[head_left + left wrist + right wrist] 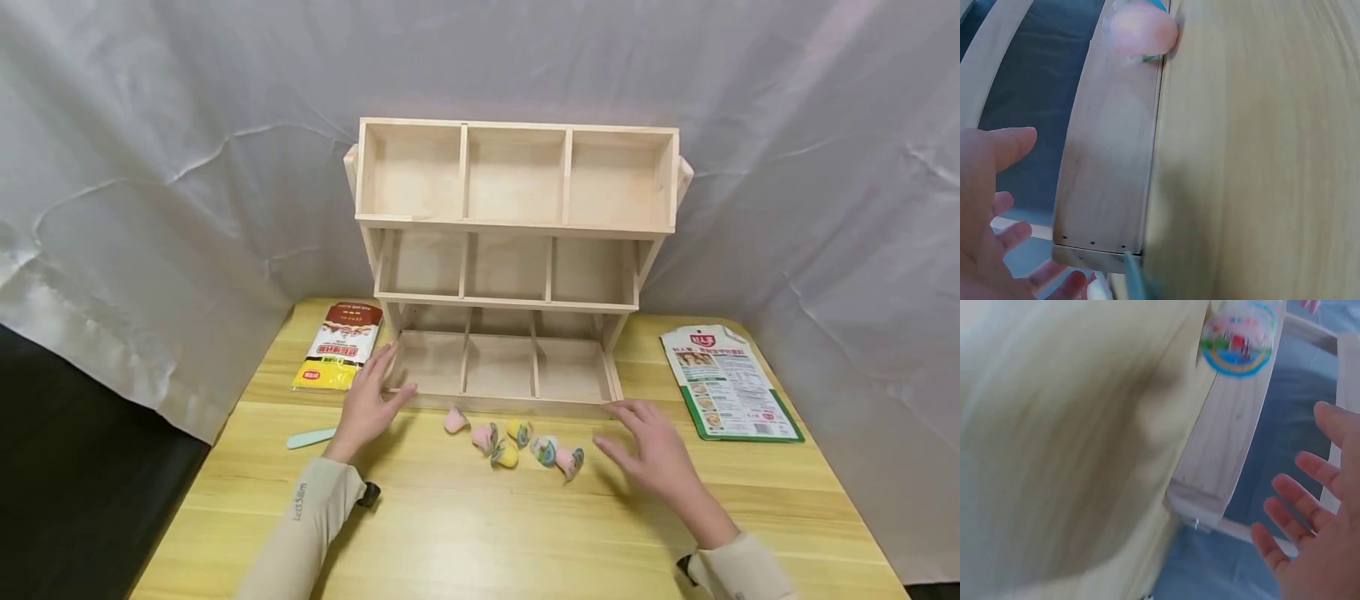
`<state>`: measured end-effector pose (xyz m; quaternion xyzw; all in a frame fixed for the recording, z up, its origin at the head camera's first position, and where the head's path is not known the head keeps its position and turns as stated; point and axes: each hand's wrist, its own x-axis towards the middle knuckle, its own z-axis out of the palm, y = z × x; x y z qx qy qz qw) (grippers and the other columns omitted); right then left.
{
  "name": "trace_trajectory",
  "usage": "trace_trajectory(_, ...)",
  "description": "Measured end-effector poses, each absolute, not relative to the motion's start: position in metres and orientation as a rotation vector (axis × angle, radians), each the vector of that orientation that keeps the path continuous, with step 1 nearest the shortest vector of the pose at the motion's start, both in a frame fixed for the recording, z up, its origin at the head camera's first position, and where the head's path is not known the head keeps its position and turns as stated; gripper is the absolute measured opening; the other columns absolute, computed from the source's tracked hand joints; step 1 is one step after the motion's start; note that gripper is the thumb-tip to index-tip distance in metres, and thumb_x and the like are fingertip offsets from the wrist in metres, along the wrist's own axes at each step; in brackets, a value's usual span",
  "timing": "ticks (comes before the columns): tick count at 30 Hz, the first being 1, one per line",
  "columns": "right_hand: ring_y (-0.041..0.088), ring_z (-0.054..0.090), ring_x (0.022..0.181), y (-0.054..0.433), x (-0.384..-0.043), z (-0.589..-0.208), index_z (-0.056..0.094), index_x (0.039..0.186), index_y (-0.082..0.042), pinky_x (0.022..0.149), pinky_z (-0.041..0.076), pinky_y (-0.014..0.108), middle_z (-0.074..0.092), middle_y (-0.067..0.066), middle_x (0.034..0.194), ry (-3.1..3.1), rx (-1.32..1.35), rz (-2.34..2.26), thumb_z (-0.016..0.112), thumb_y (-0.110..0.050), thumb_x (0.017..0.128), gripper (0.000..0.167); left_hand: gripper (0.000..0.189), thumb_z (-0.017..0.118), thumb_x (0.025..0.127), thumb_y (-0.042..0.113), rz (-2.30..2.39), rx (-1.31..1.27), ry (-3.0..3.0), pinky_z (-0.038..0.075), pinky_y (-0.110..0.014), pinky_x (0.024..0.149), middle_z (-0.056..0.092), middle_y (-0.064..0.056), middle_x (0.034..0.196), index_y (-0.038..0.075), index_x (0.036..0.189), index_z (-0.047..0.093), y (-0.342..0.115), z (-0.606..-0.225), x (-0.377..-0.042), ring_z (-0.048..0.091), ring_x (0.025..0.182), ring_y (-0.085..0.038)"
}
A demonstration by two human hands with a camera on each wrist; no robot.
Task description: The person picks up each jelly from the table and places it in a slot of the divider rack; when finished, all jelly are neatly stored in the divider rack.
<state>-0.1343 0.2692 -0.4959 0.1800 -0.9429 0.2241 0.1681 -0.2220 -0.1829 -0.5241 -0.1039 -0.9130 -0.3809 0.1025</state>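
A three-tier wooden rack (525,407) with divided compartments stands at the back of the table. My left hand (367,408) is at its lower left front corner, fingers and thumb spread. At the lower right front corner is my right hand (652,450), its fingers extended and holding nothing. Between the hands, in front of the rack, lie several small jelly cups, among them a pink cup (454,421), a yellow cup (506,454) and a white cup (543,450). One pink cup (1141,28) shows in the left wrist view; a printed round lid (1238,339) appears in the right wrist view.
On the left lies a red, white and yellow packet (341,346), with a mint-green flat stick (311,438) in front of it. A white and green pouch (733,387) lies on the right. Grey curtains (810,167) hang close around the table's back and sides.
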Motion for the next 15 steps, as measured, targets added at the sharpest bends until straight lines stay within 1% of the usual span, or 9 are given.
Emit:
trace_trajectory(3,0.037,0.062,0.119,0.262,-0.131,-0.500,0.070,0.128,-0.012,0.095,0.054,0.062,0.069,0.010,0.126,-2.740,0.523,0.708,0.080,-0.030,0.091,0.043,0.082,0.075,0.096,0.034,-1.178,-0.280,-2.687,0.025,-0.076,0.115,0.032,-0.015,0.168,0.019,0.163,0.032,-0.182,-0.529,-0.224,0.034,0.149,-0.048)
trace_trajectory(9,0.032,0.064,0.116,0.251,-0.127,-0.506,0.071,0.127,-0.014,0.095,0.056,0.059,0.068,0.004,0.123,-2.851,0.553,0.803,0.079,-0.033,0.092,0.040,0.078,0.073,0.097,0.033,-1.245,-0.247,-2.680,0.028,-0.076,0.114,0.030,-0.017,0.168,0.019,0.163,0.034,-0.182,-0.537,-0.226,0.032,0.151,-0.046)
trace_trajectory(15,0.028,0.066,0.112,0.243,-0.124,-0.511,0.072,0.125,-0.015,0.095,0.056,0.056,0.068,0.003,0.119,-2.919,0.533,0.866,0.080,-0.036,0.091,0.041,0.074,0.072,0.098,0.029,-1.282,-0.241,-2.636,0.028,-0.077,0.114,0.029,-0.023,0.167,0.014,0.161,0.037,-0.183,-0.545,-0.227,0.033,0.149,-0.050)
